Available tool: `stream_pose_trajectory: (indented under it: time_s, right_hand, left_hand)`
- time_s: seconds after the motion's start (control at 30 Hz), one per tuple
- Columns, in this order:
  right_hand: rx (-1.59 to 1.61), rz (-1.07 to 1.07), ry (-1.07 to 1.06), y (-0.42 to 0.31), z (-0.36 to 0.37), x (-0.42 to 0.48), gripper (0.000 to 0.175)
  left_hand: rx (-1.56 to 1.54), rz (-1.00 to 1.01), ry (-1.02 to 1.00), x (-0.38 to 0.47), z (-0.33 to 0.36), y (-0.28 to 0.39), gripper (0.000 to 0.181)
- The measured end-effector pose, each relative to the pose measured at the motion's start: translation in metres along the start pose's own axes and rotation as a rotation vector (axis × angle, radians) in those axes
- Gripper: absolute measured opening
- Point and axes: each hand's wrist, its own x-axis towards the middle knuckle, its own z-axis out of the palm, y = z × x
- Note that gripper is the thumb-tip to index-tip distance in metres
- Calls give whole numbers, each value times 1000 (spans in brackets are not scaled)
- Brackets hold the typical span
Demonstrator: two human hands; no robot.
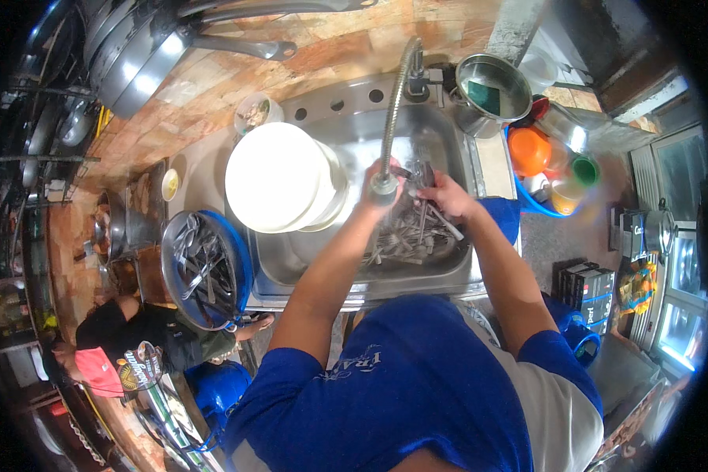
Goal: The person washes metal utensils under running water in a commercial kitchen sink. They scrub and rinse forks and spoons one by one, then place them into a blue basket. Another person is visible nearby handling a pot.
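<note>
A bundle of metal cutlery point(420, 174) is held over the stainless steel sink point(289, 259). My right hand point(448, 194) grips it from the right, with several handles slanting down below the fingers. My left hand point(384, 177) holds the dark end of a utensil at the bundle's left side; the spray head point(383, 187) of the coiled metal faucet point(394, 106) hangs in front and partly hides this hand. Loose forks and spoons point(407, 242) lie heaped on the sink floor beneath both hands.
A white bucket point(271, 177) stands at the sink's left. Further left, a round metal basin point(168, 265) holds cutlery. A steel pot point(492, 71) with a green scouring pad and a blue tub point(528, 197) of colourful dishes are at right. Another person point(147, 330) is at lower left.
</note>
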Motion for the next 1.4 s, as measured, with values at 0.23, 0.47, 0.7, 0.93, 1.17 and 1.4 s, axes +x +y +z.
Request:
stream_pose_trajectory:
  time_s: [0.23, 0.47, 0.7, 0.93, 1.17, 1.4]
  right_hand:
    - [433, -9, 81, 13, 21, -21, 36]
    - [-39, 114, 495, 21, 17, -15, 24]
    - [-64, -39, 326, 45, 30, -13, 28]
    - [-267, -240, -57, 33, 29, 7, 27]
    - [-984, -482, 72, 18, -9, 58, 19]
    - [-2003, -652, -153, 8, 18, 44, 27]
  left_hand:
    - [-590, -291, -146, -9, 9, -30, 45]
    - [811, -156, -143, -30, 52, -87, 34]
    - [523, -113, -53, -66, 113, -127, 26]
    - [423, -78, 218, -19, 141, -127, 18]
    - [108, -107, 641, -18, 45, -40, 27]
    - [-152, -175, 866, -30, 64, -21, 28]
